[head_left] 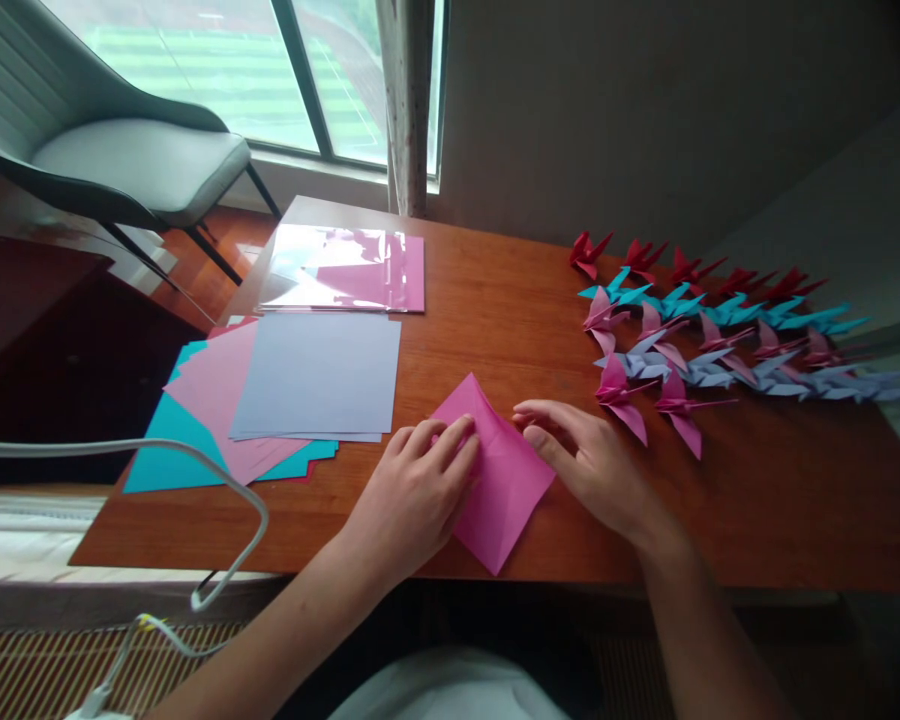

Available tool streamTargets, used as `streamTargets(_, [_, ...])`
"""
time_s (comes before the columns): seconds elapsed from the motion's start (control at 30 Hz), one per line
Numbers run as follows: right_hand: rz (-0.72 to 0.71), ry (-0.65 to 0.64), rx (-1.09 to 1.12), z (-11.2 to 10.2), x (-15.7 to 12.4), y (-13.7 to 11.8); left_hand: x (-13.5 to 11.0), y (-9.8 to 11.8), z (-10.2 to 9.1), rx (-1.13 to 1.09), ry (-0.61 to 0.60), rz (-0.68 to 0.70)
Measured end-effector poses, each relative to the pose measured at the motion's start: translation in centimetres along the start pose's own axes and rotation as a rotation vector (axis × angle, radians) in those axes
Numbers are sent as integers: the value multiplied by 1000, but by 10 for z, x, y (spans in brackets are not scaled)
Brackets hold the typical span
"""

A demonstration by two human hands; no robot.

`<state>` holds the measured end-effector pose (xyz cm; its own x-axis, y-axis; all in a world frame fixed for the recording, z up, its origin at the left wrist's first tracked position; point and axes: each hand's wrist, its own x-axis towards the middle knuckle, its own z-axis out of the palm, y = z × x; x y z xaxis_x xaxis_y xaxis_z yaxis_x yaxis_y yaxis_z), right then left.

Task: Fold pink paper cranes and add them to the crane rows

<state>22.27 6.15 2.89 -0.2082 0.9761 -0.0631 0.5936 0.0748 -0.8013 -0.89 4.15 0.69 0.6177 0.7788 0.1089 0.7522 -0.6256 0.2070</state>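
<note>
A pink folded paper square [499, 480] lies diamond-wise on the wooden table [495, 310] near its front edge. My left hand [416, 490] rests on the paper's left part, fingers curled and pressed down on it. My right hand [589, 460] lies at its right corner, fingers stretched along the fold and touching the paper. Neither hand lifts the paper off the table.
A stack of loose coloured sheets [285, 390] lies at the left, a clear packet of pink paper [345, 268] behind it. Rows of folded paper cranes [712, 335] cover the right side. A grey chair [120, 150] stands by the window; a white cable [217, 480] loops at the left edge.
</note>
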Motion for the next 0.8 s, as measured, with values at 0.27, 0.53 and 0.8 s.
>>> streamTargets(0.27, [-171,-52,-63,15,-11,1,1,0,2,-32,15,-32])
streamTargets(0.53, [-191,-73,-224,19,-7,-3,5,2,-3,47,-39,12])
streamTargets(0.8, [-134,35,-204,15,24,14,8,-2,-6,101,-85,58])
